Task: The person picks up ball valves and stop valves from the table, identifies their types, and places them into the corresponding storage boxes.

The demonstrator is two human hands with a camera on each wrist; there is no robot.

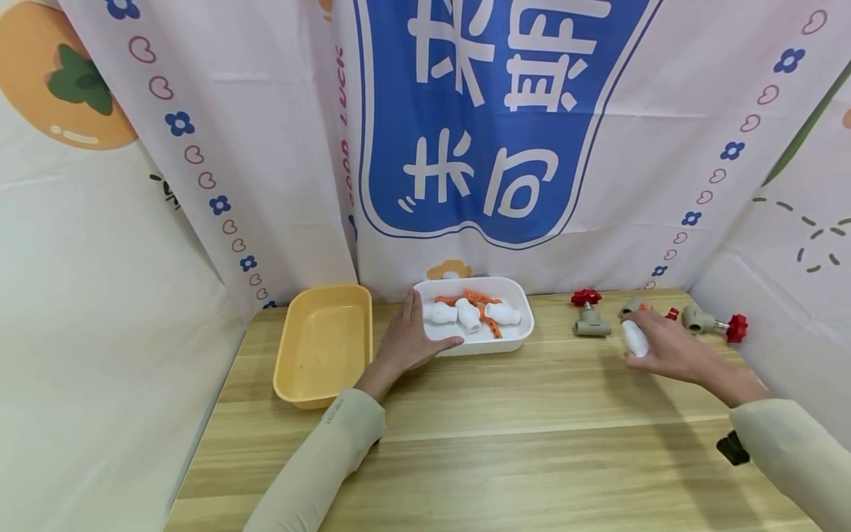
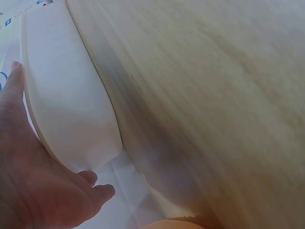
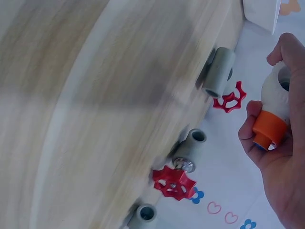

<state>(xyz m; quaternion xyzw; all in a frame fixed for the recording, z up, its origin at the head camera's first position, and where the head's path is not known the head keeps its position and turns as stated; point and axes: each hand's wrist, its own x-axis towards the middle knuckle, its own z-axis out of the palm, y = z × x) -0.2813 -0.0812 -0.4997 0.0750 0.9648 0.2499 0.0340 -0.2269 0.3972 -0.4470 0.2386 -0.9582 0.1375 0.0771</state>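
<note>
My left hand rests against the left end of a white tray, fingers straight along its side and thumb out along the front wall. Inside the tray lie several white ball valves with orange handles. In my right hand, above the right part of the table, a white ball valve with an orange handle is gripped between thumb and fingers. Near that hand, grey valves with red wheel handles lie along the back edge; the hand partly covers one.
A yellow tray stands at the back left of the wooden table. Behind the table hangs a printed cloth, close to the trays and valves. White cloth walls bound both sides.
</note>
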